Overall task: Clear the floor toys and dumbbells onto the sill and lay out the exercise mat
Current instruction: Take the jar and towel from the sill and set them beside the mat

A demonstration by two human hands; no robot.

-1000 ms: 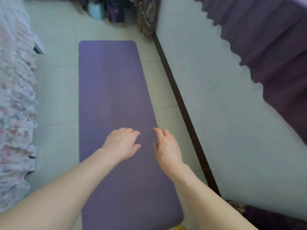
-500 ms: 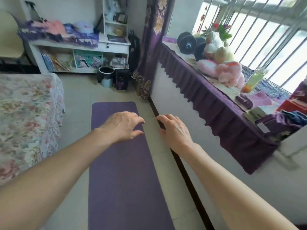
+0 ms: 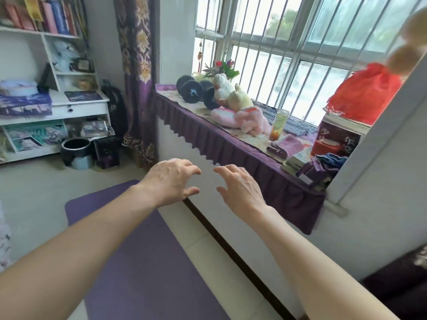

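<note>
A purple exercise mat (image 3: 143, 262) lies flat on the tiled floor beside the wall. My left hand (image 3: 172, 181) and my right hand (image 3: 240, 188) hover side by side in the air above the mat's far end, fingers curled and apart, holding nothing. On the purple-draped sill (image 3: 231, 144) stand dark dumbbells (image 3: 194, 91) at the far end. Beside them sit plush toys: a white one (image 3: 221, 88), a cream one (image 3: 239, 99) and a pink one (image 3: 251, 121).
A glass jar (image 3: 278, 122), folded cloths, books and a red-covered box (image 3: 360, 93) crowd the near end of the sill. A white shelf unit (image 3: 55, 107) stands at the back left, with a dark pot (image 3: 75, 150) and a box on the floor. A patterned curtain (image 3: 138, 77) hangs by the window.
The view has lifted from the mat to the sill and window. Both hands have risen off the mat and stay empty.
</note>
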